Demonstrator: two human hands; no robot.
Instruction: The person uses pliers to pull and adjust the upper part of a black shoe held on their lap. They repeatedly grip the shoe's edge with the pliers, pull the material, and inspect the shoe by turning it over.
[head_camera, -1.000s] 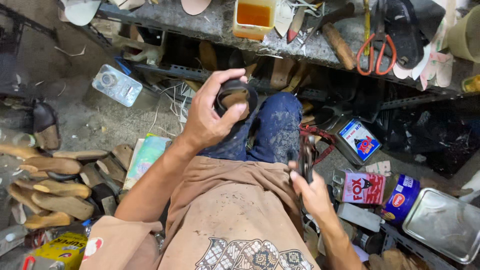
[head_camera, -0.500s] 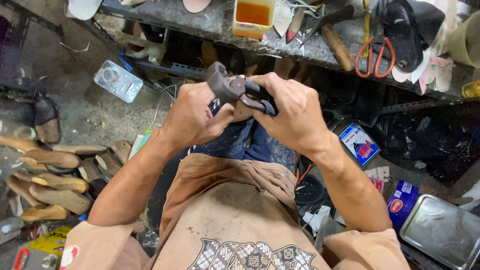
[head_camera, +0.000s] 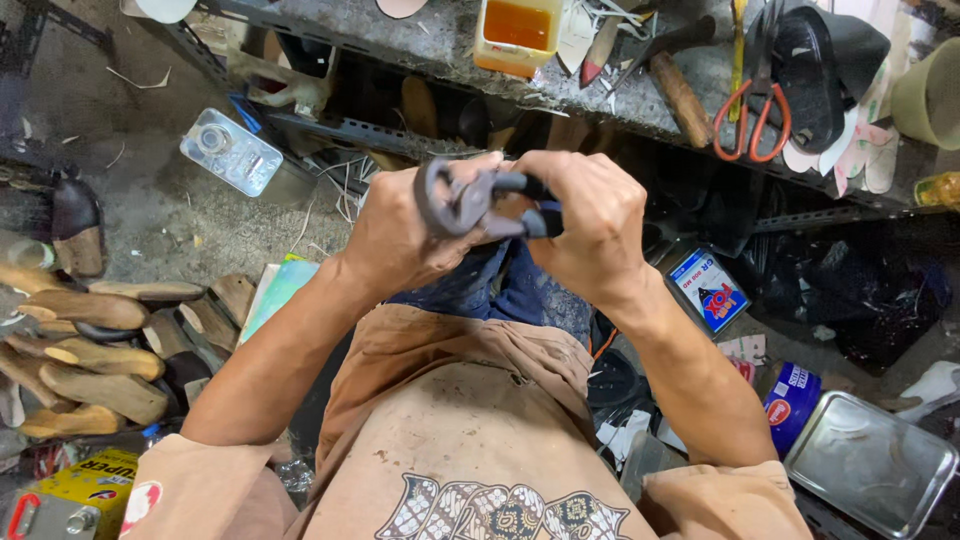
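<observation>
Above the cluttered floor, both hands, left hand (head_camera: 400, 235) and right hand (head_camera: 590, 235), still clasping pincers (head_camera: 455, 195), now nearer.

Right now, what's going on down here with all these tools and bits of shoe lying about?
A person sits over a cluttered floor, both hands raised before the chest. The left hand and the right hand together grip a dark metal pincer tool, whose curved jaws point left. Ahead is a workbench with orange-handled scissors and a jar of amber liquid. Wooden shoe lasts lie to the left.
</observation>
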